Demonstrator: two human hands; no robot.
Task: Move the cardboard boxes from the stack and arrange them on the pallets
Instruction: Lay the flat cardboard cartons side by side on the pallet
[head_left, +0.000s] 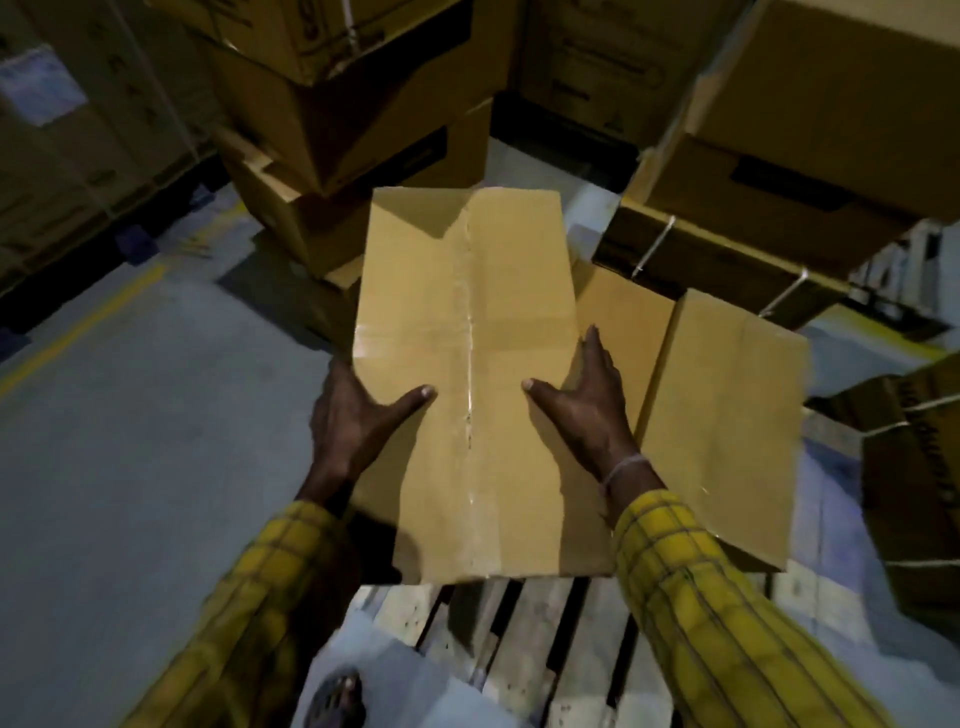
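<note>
Fingers of the left hand (358, 415) wrap down the left side of a cardboard box (467, 384), thumb laid flat across its taped top. The right hand (587, 405) mirrors it on the right side, thumb on top, fingers spread along the edge. Both hands clamp the box between them. It sits over the far left part of a wooden pallet (540, 649), whose near slats lie bare. Whether the box rests on the slats or is a little above them I cannot tell. Just beside it on the right lies a second box (727, 415), its flank close against the first. Stacked cartons (363, 130) stand beyond. This looks like the placing step: the box needs settling square against its neighbour. Then both hands let go and turn to the stack for another.
</note>
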